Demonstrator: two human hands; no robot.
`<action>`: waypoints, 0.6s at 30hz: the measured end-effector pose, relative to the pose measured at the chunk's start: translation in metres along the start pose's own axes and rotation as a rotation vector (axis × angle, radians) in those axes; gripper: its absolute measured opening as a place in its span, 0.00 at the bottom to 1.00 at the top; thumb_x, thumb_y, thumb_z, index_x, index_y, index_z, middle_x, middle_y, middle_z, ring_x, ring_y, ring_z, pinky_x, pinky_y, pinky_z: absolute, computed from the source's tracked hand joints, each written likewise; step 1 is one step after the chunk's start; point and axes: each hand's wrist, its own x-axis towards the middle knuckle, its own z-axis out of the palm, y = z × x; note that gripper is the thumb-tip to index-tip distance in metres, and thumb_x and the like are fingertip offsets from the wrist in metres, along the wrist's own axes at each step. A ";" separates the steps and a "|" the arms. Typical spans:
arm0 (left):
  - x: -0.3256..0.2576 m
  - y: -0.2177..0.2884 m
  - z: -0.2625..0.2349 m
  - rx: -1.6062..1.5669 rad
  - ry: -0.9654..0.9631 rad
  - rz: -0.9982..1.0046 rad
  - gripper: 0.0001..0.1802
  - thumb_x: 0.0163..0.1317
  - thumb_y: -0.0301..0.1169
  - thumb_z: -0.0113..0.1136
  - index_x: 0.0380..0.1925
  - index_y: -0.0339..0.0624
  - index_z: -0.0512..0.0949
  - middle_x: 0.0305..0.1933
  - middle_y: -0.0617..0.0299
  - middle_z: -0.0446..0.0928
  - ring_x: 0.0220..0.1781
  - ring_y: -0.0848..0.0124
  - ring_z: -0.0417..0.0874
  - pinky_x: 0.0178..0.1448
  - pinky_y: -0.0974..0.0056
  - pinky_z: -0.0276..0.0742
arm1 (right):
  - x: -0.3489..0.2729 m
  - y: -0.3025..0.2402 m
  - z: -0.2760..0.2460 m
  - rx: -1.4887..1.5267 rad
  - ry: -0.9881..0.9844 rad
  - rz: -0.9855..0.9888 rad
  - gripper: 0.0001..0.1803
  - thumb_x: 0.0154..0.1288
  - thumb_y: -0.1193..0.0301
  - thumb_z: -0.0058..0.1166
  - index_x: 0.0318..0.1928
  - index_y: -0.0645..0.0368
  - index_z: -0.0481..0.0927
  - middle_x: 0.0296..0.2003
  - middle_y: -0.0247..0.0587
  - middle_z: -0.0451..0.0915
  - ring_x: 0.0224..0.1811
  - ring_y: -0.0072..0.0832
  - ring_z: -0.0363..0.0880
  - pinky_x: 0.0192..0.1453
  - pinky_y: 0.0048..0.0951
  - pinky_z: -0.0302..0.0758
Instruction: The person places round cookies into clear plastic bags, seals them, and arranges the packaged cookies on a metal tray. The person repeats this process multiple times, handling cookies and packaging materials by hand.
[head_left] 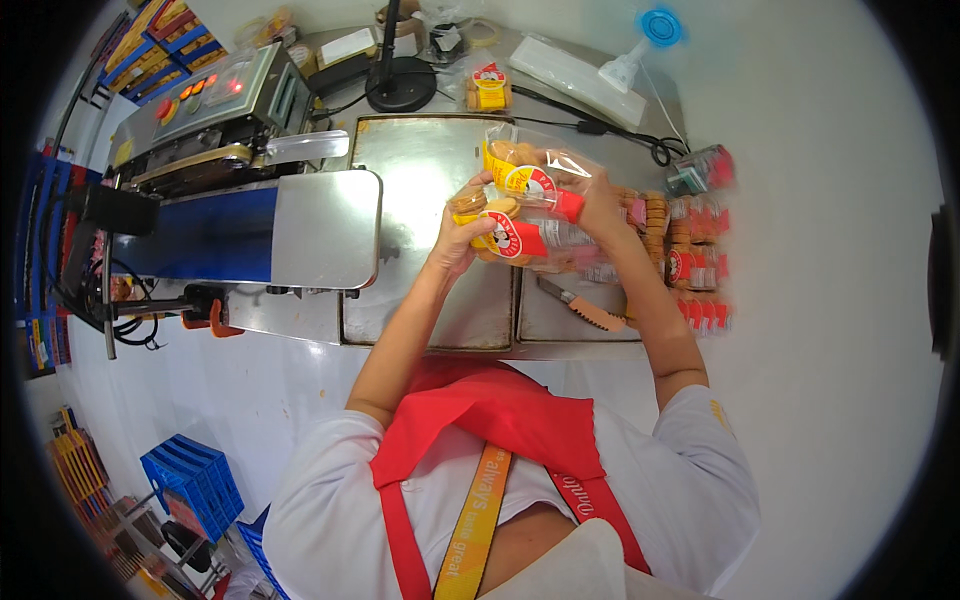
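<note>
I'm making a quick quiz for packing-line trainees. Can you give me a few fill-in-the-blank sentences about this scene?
1. Both hands, left hand and right hand, hold a clear bag of ____ above the steel table.
2. The conveyor belt of the sealing machine to the person's left is ____ in colour.
3. On the table below the right forearm lies a serrated ____.
4. The crate on the floor is ____.

Missing words: biscuits; blue; knife; blue
</note>
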 end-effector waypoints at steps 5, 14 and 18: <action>-0.010 0.002 -0.022 -0.032 0.100 0.022 0.40 0.44 0.26 0.69 0.60 0.40 0.62 0.50 0.55 0.76 0.49 0.66 0.79 0.54 0.61 0.77 | 0.022 0.027 0.035 -0.053 0.003 -0.088 0.26 0.40 0.75 0.71 0.44 0.63 0.77 0.33 0.37 0.81 0.31 0.16 0.77 0.36 0.22 0.78; 0.007 -0.002 -0.063 -0.128 0.273 0.074 0.37 0.52 0.24 0.64 0.62 0.41 0.61 0.54 0.54 0.73 0.51 0.64 0.78 0.52 0.59 0.79 | 0.064 0.062 0.054 -0.081 0.242 0.015 0.14 0.51 0.80 0.58 0.41 0.63 0.77 0.31 0.39 0.82 0.30 0.21 0.80 0.30 0.24 0.77; 0.024 -0.011 -0.080 -0.026 0.359 0.138 0.36 0.49 0.23 0.67 0.59 0.42 0.65 0.53 0.56 0.72 0.50 0.65 0.78 0.52 0.60 0.80 | 0.063 0.061 0.035 -0.315 0.497 0.031 0.12 0.55 0.78 0.55 0.42 0.61 0.77 0.30 0.40 0.82 0.31 0.24 0.81 0.34 0.28 0.76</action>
